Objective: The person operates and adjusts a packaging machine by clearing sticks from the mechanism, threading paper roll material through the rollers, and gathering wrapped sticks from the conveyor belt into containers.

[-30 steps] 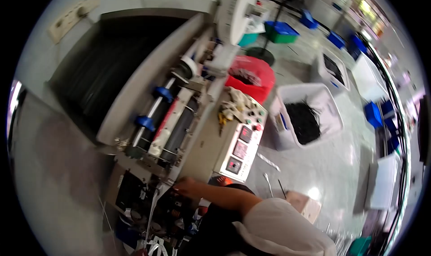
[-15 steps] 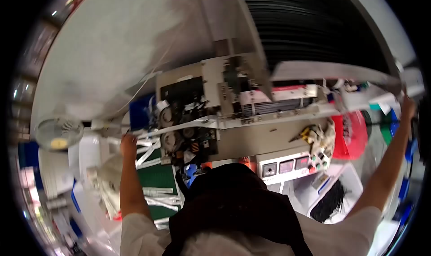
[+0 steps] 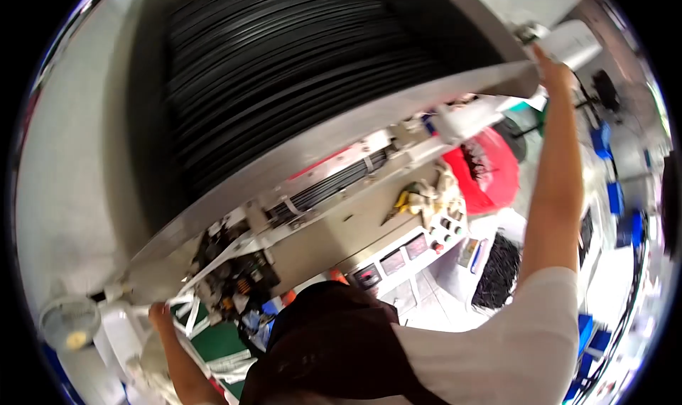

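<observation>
My left hand [image 3: 160,314] is at the lower left, closed beside the end of a white bar [image 3: 206,268] that runs to the machine head. What its fingers hold, if anything, is too small to make out. My right hand [image 3: 554,72] is raised at the upper right, with its fingers closed at the right corner of a large metal tray [image 3: 398,106]. Long black strips [image 3: 298,71] lie packed side by side in this tray. Below its front edge is the machine head [image 3: 238,277], dark and partly covered by the tray.
Yellow-handled pliers [image 3: 402,200] and a pale cloth [image 3: 430,200] lie on the machine bed. A control panel [image 3: 401,259] is in front. Further right are a red bag [image 3: 486,174] and a bin of black pieces [image 3: 497,270]. White strips [image 3: 231,362] lie on a green surface.
The view has swung and shifted, and the black-filled tray now fills much more of it, covering part of the machine head. Both hands remain at about the same places on the equipment.
</observation>
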Tool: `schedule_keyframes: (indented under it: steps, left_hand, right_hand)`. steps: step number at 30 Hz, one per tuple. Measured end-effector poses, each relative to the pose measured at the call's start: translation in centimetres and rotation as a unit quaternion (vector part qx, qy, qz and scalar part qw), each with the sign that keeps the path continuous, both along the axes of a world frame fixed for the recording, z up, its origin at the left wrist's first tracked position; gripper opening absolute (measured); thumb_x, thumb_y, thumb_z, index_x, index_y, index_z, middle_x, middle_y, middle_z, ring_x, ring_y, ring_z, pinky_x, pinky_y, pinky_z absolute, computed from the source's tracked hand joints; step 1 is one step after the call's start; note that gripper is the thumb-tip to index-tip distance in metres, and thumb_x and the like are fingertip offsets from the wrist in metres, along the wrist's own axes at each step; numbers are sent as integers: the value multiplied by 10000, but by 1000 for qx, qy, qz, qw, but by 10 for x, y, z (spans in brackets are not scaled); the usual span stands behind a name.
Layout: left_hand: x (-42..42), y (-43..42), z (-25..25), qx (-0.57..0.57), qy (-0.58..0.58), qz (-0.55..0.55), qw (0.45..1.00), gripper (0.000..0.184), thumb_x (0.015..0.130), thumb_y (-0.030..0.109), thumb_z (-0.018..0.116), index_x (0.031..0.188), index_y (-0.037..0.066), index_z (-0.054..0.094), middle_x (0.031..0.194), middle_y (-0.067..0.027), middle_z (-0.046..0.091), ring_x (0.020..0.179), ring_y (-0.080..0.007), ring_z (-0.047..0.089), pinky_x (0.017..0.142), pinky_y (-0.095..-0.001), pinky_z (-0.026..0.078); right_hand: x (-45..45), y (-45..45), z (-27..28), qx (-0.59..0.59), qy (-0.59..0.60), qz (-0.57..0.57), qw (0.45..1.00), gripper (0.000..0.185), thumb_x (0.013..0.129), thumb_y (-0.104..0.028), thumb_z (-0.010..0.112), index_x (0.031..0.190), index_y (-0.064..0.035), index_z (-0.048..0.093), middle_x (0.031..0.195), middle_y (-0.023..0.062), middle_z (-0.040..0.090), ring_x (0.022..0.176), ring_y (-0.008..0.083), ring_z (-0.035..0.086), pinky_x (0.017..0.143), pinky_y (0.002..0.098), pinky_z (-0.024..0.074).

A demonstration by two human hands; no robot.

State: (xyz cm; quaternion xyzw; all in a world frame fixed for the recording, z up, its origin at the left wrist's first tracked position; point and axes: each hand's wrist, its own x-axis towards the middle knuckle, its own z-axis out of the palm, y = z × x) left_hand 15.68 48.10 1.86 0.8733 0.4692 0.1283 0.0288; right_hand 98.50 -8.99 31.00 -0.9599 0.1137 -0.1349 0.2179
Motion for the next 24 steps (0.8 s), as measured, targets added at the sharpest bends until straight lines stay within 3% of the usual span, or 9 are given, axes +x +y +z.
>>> schedule_keyframes:
  steps: [2,4,12,13,14,16,18,21,24]
  left_hand:
    - [5,-2,3,-27,-34,60,997,158,546,-23,655,668,27,568,709,-93,554,644,-221,543,580,-316,446]
    - [28,-14,26,-30,43,30,998,130,629,46,639,733,7,570,707,-115,576,642,-217,565,571,-294,448]
    - [46,-12,23,-106,-70,51,991,125,616,24,621,725,3,561,698,-107,550,625,-215,535,572,-290,436]
    - [45,-10,21,-100,-84,70,989,128,612,31,625,722,9,564,697,-104,552,629,-210,538,581,-291,437]
    - [34,-2,7,-87,-146,43,984,124,607,46,630,709,18,565,689,-107,549,601,-221,533,557,-305,430]
    - [39,-12,23,-25,21,-2,999,108,618,68,615,691,12,560,667,-124,537,602,-257,516,565,-347,414]
    - [35,-14,21,14,5,-68,998,105,635,90,594,680,3,555,661,-144,524,626,-292,497,591,-384,396]
    - [55,-25,48,-56,113,-4,992,118,655,92,577,689,-18,549,690,-148,524,653,-290,495,619,-385,397]
    - [33,-22,41,-41,119,-33,991,142,670,132,583,718,0,566,706,-132,544,659,-277,510,629,-373,412]
  right_hand:
    - [3,-2,-14,26,-66,13,997,832,518,-667,563,880,82,560,913,188,567,859,270,544,735,322,420]
    - [-8,6,-13,47,-63,-7,997,798,512,-628,607,888,74,560,911,189,566,869,286,544,753,327,419]
    - [-37,9,-33,27,-131,33,991,664,553,-532,635,863,51,568,796,174,591,773,283,570,675,342,436]
    - [-25,-10,-66,169,-191,153,955,605,588,-482,637,883,40,555,765,170,586,753,286,568,656,347,434]
    - [-63,3,-71,3,-262,110,959,506,643,-434,616,896,-1,551,743,156,582,730,288,563,644,352,429]
    - [-88,2,-143,-77,-229,96,966,343,673,-341,604,886,-75,564,810,131,571,739,278,552,632,357,428]
    - [-121,26,-187,-132,-164,197,957,277,633,-208,628,880,-97,573,864,90,576,769,260,549,662,366,432]
    - [-133,58,-216,-266,-164,268,911,398,617,-238,615,948,-40,518,1013,66,497,969,200,426,776,359,355]
    - [-100,73,-263,-376,-91,245,889,399,749,-160,423,1084,57,417,1139,201,408,1094,289,340,855,381,296]
